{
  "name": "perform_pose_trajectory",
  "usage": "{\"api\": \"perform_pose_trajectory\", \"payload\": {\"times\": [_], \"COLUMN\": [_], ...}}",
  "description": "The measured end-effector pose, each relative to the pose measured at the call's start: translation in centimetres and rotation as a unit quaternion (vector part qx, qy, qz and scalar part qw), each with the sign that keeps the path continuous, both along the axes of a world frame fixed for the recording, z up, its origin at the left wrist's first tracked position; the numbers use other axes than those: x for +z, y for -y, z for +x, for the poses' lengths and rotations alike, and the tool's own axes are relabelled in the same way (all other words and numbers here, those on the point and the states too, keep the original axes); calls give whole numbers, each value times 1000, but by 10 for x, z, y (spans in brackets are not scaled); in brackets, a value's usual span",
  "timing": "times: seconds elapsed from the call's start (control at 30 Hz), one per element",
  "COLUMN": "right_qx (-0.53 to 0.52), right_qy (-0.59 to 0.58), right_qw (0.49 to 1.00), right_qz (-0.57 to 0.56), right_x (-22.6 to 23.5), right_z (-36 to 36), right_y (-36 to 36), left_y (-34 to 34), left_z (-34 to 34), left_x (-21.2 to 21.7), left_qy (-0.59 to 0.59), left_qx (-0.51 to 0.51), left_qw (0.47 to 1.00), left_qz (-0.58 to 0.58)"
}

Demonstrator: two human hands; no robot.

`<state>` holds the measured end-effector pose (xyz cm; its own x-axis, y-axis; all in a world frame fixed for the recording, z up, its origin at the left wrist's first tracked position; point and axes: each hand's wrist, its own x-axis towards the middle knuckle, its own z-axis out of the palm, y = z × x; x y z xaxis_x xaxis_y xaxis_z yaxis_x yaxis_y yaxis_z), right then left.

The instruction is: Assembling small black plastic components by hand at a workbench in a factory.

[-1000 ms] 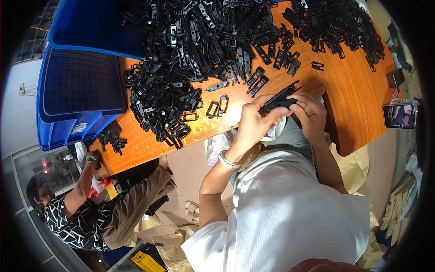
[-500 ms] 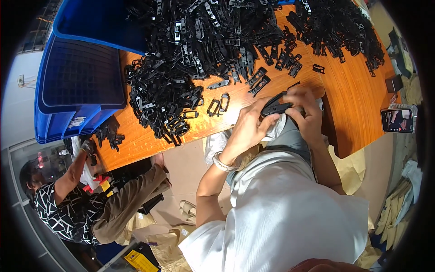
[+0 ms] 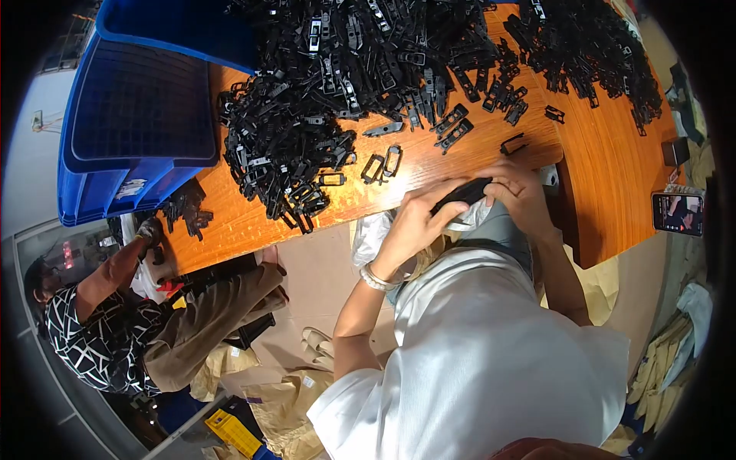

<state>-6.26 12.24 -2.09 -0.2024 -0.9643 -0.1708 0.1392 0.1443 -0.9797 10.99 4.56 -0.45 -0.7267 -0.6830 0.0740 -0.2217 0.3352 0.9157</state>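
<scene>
Between my two hands, just off the table's front edge, is a long black plastic part [image 3: 461, 196] with a tapered end. My left hand [image 3: 420, 218] is closed on its left side, thumb along the near face. My right hand [image 3: 521, 198] pinches its right end, the fingers bent and partly hiding it. Beyond my right hand, a small black rectangular frame [image 3: 514, 143] lies on the table. More thin black frames [image 3: 392, 161] rest to the left, near the table's edge.
The wooden table [image 3: 606, 176] bears large heaps of black plastic parts [image 3: 291, 146]. Blue crates [image 3: 138, 115] stand at the left. A co-worker's gloved hand [image 3: 149, 230] is by a small pile at the table's left end. A phone [image 3: 678, 212] is propped at the right.
The black part, earlier tilted with a slim piece raised above it, now looks like one compact shape. My right hand has closed in over its end. The view has shifted slightly.
</scene>
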Motion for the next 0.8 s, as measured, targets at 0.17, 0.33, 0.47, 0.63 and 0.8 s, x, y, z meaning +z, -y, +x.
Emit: {"api": "perform_pose_trajectory", "payload": {"times": [0.17,0.33,0.47,0.63,0.8], "right_qx": [47,23,-102,-185,-214], "right_qy": [-258,-250,-289,-458,-502], "right_qw": [964,960,951,868,837], "right_qz": [-53,-124,-40,-47,-49], "right_x": [-6,-9,-14,-10,-11], "right_z": [9,13,-11,-40,-63], "right_y": [-3,-4,-6,-1,15], "left_y": [15,30,30,24,11], "left_z": [14,14,8,-9,-22], "left_x": [-14,-21,-17,-21,-16], "left_qy": [112,211,173,68,32], "left_qx": [216,233,249,244,238], "left_qw": [960,902,898,939,965], "left_qz": [-135,-297,-319,-231,-105]}}
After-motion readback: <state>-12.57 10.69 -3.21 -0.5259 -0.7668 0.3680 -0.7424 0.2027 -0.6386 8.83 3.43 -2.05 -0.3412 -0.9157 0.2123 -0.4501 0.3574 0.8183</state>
